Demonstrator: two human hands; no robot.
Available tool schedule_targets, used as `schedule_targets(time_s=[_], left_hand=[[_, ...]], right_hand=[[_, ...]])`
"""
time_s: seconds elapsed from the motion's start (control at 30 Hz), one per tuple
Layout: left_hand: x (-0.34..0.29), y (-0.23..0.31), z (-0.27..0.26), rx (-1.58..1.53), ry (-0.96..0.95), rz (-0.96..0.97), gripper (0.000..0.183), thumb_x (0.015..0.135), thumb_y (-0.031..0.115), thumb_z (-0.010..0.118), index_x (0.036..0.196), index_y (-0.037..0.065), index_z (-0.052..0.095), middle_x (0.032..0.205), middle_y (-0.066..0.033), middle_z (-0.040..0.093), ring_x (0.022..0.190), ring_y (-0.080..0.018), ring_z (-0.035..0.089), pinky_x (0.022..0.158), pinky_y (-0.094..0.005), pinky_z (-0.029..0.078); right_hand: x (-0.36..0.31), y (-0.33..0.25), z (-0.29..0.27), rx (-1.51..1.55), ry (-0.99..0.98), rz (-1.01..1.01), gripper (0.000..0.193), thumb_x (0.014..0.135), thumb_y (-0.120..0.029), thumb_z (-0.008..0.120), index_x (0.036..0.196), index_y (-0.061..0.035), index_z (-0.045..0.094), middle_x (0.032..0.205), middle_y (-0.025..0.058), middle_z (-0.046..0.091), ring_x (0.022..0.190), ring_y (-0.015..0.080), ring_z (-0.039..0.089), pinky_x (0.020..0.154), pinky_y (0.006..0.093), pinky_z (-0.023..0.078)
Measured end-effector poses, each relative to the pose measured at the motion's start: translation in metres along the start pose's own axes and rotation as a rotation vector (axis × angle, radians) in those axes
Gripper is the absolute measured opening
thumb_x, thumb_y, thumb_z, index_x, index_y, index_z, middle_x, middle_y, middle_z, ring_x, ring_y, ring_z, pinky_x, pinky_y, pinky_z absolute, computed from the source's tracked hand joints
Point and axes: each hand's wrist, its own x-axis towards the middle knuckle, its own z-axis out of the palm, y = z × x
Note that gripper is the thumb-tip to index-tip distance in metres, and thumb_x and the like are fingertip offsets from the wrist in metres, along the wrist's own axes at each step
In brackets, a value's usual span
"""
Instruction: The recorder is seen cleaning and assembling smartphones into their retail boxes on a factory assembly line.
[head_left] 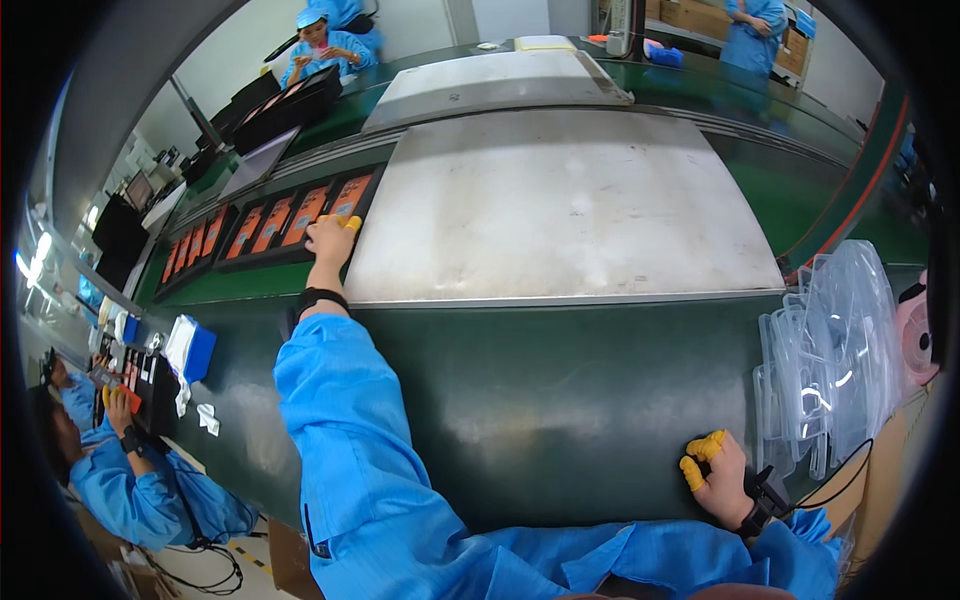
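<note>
My left hand (332, 240) reaches forward to a black tray (226, 266) of flat orange pieces. Its fingers, with yellow finger cots, bend around the near end of the rightmost orange piece (349, 196); the hand hides part of that end and of the tray edge. Low on the right, my right hand (722, 482) rests by the near edge of the green worktop (560, 400). Yellow cots cover its loosely curled thumb and fingers, and nothing shows between the tips. Right of the left hand lies a large whitish board (560, 210).
Clear plastic trays (830, 370) are stacked at the right, beside a pink fan-like object (914, 330). Another black tray (196, 250) of orange pieces lies farther left. A blue box with white tissues (198, 352) stands left. Co-workers sit at left (150, 490) and far back (325, 50).
</note>
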Motion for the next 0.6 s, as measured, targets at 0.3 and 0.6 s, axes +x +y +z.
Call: schedule_targets(time_s=[0.3,0.6], left_hand=[[-0.04,-0.04,-0.078,-0.437,0.193,0.026,0.024,0.07,0.02,0.065,0.077,-0.002,0.057,0.079,-0.0131,0.057,0.078,-0.0251,0.052,0.068,-0.0378,0.038],[-0.29,-0.018,-0.155,-0.399,0.107,0.351,0.04,0.051,0.02,0.079,0.053,0.005,0.042,0.065,-0.0076,0.046,0.069,-0.0262,0.041,0.059,-0.0327,0.036]], right_hand=[[-0.004,0.0,0.003,0.048,0.031,-0.026,0.016,0.062,-0.008,0.066,0.072,-0.0056,0.053,0.071,0.0083,0.054,0.065,0.0276,0.051,0.057,0.0354,0.041],[-0.01,0.002,0.005,0.058,0.081,-0.05,0.015,0.064,-0.009,0.065,0.072,-0.0052,0.052,0.075,0.0092,0.052,0.073,0.0281,0.05,0.062,0.0364,0.041]])
